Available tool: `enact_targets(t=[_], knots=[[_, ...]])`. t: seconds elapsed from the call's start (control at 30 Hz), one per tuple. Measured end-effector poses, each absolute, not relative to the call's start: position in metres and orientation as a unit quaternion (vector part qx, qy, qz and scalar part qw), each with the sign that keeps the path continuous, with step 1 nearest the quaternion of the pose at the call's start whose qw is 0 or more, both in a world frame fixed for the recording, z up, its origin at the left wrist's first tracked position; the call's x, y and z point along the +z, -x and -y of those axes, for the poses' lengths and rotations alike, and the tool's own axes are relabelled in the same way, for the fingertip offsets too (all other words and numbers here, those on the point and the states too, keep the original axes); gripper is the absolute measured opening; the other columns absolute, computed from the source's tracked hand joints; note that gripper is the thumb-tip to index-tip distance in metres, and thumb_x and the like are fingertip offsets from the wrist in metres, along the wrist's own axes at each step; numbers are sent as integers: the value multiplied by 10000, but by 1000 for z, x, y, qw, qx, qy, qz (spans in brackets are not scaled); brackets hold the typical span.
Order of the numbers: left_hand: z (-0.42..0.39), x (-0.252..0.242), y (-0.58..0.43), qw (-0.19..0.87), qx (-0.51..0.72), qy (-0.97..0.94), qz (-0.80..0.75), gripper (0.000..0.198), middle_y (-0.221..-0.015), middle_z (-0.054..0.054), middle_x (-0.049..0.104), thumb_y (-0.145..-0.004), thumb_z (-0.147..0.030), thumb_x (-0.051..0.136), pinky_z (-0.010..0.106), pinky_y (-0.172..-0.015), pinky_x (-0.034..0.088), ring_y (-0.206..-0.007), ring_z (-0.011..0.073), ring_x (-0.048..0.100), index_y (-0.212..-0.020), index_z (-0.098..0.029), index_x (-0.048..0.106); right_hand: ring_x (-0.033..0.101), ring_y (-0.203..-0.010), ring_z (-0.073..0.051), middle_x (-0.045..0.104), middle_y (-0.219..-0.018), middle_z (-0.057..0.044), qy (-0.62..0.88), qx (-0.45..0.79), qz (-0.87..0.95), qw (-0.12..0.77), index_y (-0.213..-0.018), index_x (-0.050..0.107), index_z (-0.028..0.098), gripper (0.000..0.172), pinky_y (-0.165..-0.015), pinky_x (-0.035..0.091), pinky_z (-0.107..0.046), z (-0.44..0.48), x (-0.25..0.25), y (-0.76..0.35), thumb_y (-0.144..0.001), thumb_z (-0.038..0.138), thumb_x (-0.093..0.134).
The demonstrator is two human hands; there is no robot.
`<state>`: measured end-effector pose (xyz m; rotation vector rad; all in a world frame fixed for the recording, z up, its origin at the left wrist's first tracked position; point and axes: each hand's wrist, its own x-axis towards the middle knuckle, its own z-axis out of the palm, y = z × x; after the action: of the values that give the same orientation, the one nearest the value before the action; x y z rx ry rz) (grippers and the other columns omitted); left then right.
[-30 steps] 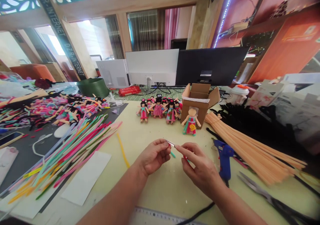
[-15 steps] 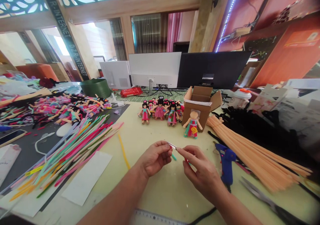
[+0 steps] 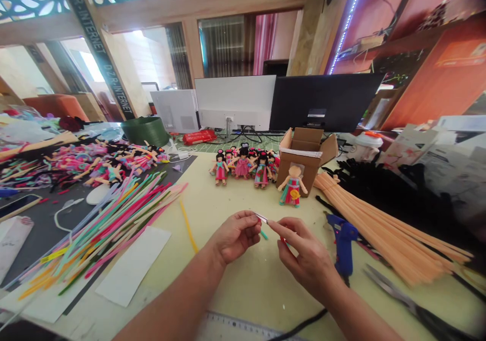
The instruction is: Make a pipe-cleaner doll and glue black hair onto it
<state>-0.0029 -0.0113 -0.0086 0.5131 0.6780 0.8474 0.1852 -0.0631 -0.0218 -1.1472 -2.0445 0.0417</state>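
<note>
My left hand [image 3: 237,237] is closed, thumb and forefinger pinched at the tip of the silver blades; any small piece between them is too small to make out. My right hand [image 3: 304,250] is closed around small scissors [image 3: 261,218], the index finger lying along the slim blades and a bit of red showing by the fingers. A short teal piece [image 3: 264,235] lies on the table between the hands. Beyond them a bald doll [image 3: 293,186] in a striped dress with a yellow flower leans against a cardboard box [image 3: 304,161].
Several black-haired dolls [image 3: 243,165] stand at the back. Colourful pipe cleaners [image 3: 125,214] and white paper [image 3: 133,265] lie left. To the right are a blue glue gun [image 3: 343,245], peach pipe cleaners [image 3: 383,224] and large scissors [image 3: 398,293]. A ruler [image 3: 235,326] lies at the front.
Both hands stay almost in place, with the blades still between them. The view has shifted very slightly.
</note>
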Motion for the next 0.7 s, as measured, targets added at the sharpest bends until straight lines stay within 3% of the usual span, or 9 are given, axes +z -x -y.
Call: enact_targets(t=[0.7], knots=[[11, -11, 3, 823, 402, -239, -321, 64, -646, 0, 640, -791, -56, 618, 195, -598, 517, -561, 63, 614, -786, -119, 608, 583, -954, -190, 563, -1053, -76, 455, 33, 802, 385, -1264, 571, 259, 458, -808, 515, -333, 63, -25, -184, -847, 89, 488]])
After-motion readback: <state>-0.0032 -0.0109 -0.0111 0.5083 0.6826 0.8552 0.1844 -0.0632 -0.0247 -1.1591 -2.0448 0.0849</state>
